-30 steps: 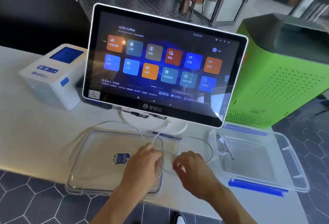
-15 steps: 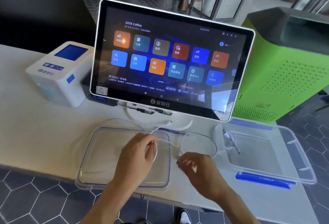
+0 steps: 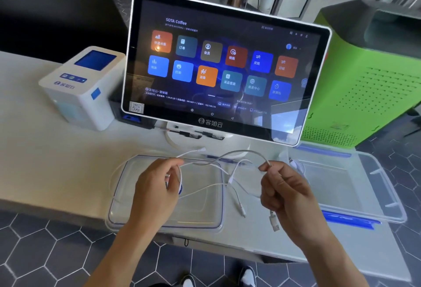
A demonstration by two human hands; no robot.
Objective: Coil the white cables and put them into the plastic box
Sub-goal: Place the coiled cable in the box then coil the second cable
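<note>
Mid-coil, both hands up over the counter. Left hand closed, pinching a loop of white cable btwn thumb and fingers, right above the clear lid lying flat at the counter's front edge. Right hand also closed, pinching the same cable further along, near its arch. Cable strung hand to hand in a loose hump w/ a slack run sagging below; one small plug sticking out past the left hand, more branch ends and a USB plug dangling under the right. Looks like a multi-head lead, exact count hard to tell.

Plastic box open on the right, just beside the right hand, blue clip on its near edge. Something pale and cable-like at the box's left end, too blurred to call. POS screen and white printer behind, green cabinet beyond the box.

To do this well, prob: keep left hand as anchor, feed w/ right, lay each turn same size onto the held loop. Let cable roll btwn fingertips to kill twist, no forcing. Gather dangling heads last, tuck inside the coil so nothing snags on lid or box rim. Coil not yet finished, nothing going into the box till it holds shape.
</note>
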